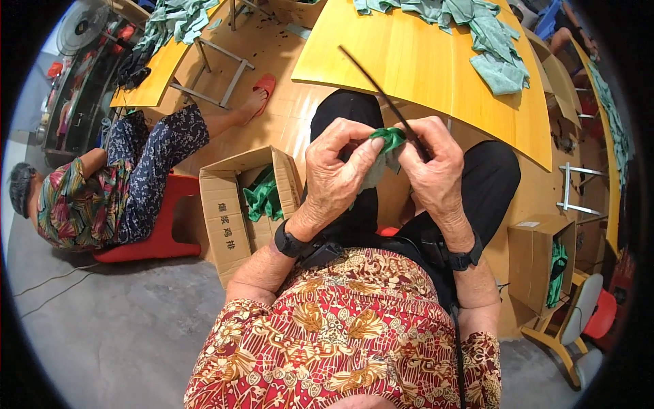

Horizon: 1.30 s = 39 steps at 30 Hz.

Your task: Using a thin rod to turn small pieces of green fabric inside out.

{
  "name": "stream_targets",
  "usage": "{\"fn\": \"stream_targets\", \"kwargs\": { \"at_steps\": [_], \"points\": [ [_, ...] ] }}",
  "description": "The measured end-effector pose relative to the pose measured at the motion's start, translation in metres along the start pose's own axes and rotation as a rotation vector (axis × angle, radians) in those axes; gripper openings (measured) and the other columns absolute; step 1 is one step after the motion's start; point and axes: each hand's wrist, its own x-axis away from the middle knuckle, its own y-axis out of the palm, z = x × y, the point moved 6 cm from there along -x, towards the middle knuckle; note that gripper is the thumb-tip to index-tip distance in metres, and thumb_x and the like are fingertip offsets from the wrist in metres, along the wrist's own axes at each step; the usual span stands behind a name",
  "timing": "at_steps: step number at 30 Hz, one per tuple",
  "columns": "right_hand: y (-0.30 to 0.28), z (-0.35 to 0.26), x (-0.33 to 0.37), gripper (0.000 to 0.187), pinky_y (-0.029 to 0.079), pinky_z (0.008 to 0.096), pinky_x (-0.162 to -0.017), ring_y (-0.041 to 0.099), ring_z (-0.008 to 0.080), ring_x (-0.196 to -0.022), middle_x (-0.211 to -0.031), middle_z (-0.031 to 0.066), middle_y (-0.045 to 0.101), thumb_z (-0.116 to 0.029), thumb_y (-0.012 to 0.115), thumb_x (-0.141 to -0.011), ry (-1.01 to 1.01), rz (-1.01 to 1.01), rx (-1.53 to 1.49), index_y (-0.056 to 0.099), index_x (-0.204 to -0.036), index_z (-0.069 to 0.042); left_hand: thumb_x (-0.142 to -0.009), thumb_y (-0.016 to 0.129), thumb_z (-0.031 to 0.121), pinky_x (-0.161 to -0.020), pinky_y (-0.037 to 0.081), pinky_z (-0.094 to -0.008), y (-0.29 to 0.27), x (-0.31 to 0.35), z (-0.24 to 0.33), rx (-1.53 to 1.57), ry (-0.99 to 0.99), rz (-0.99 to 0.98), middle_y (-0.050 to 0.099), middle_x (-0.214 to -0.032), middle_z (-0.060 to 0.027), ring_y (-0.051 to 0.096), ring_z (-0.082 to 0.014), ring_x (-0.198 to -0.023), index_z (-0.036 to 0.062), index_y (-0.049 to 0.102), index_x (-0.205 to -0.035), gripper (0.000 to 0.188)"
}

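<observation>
My left hand [335, 167] pinches a small piece of green cloth [389, 138] between thumb and fingers, in front of my lap. A paler green part of that cloth hangs below the fingers. On the other side, my right hand [436, 167] is closed at the cloth's edge and also grips a long thin dark stick [373, 83]. This stick slants up and left, its far tip in front of the yellow table [402, 61]. The right fingertips are partly hidden behind the cloth.
Light green cloth pieces [501, 65] lie on the table's far side. An open cardboard box [228, 218] holding green cloth stands at my left, another box [531, 262] at my right. Someone sits on a red stool [163, 232] at left. A chair [575, 320] stands right.
</observation>
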Motion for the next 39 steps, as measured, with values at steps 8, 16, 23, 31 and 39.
{"fn": "stream_targets", "kwargs": {
  "at_steps": [8,16,23,31,39],
  "points": [
    [-0.003,0.001,0.001,0.009,0.040,0.0229,-0.053,0.050,0.0085,-0.059,-0.074,0.0035,0.055,0.003,0.067,-0.078,0.036,0.029,-0.048,0.062,-0.085,-0.001,-0.086,0.068,0.002,-0.062,0.047,-0.0245,-0.001,-0.001,0.004,-0.032,0.033,0.058,0.061,-0.082,-0.0046,0.058,-0.0111,-0.070,0.0014,0.066,-0.092,0.007],
    [0.003,-0.001,0.001,0.006,0.041,0.0255,-0.051,0.050,0.0114,-0.056,-0.069,0.0056,0.054,0.002,0.064,-0.077,0.070,0.015,0.056,0.060,-0.081,0.000,-0.087,0.066,0.001,-0.070,0.046,-0.0232,-0.007,0.002,-0.006,0.135,0.023,0.090,0.063,-0.089,-0.0029,0.056,-0.0089,-0.077,-0.0004,0.066,-0.091,0.004],
    [0.016,0.027,0.012,0.007,0.045,0.0236,-0.059,0.053,0.0069,-0.063,-0.077,0.0022,0.062,-0.003,0.065,-0.082,0.305,-0.086,-0.074,0.064,-0.088,0.000,-0.092,0.063,0.005,-0.072,0.046,-0.0205,-0.006,0.006,-0.025,0.250,-0.129,0.091,0.062,-0.090,0.0011,0.055,-0.0046,-0.080,0.0012,0.065,-0.096,0.005],
    [-0.017,-0.005,0.037,0.030,0.044,0.0270,-0.063,0.053,0.0152,-0.067,-0.076,0.0067,0.056,-0.001,0.055,-0.092,0.121,-0.199,-0.039,0.064,-0.121,-0.002,-0.100,0.054,0.015,-0.073,0.046,-0.0207,-0.024,-0.002,-0.055,0.525,-0.370,0.245,0.058,-0.091,0.0021,0.053,-0.0038,-0.080,0.0046,0.056,-0.102,0.011],
    [-0.021,0.002,0.065,0.035,0.042,0.0272,-0.058,0.051,0.0150,-0.063,-0.074,0.0075,0.053,0.003,0.058,-0.090,0.129,-0.236,0.097,0.064,-0.123,-0.004,-0.100,0.052,0.011,-0.074,0.045,-0.0203,-0.022,-0.003,-0.035,0.412,-0.257,0.177,0.056,-0.093,0.0015,0.051,-0.0037,-0.083,0.0037,0.054,-0.104,0.008]
  ]
}}
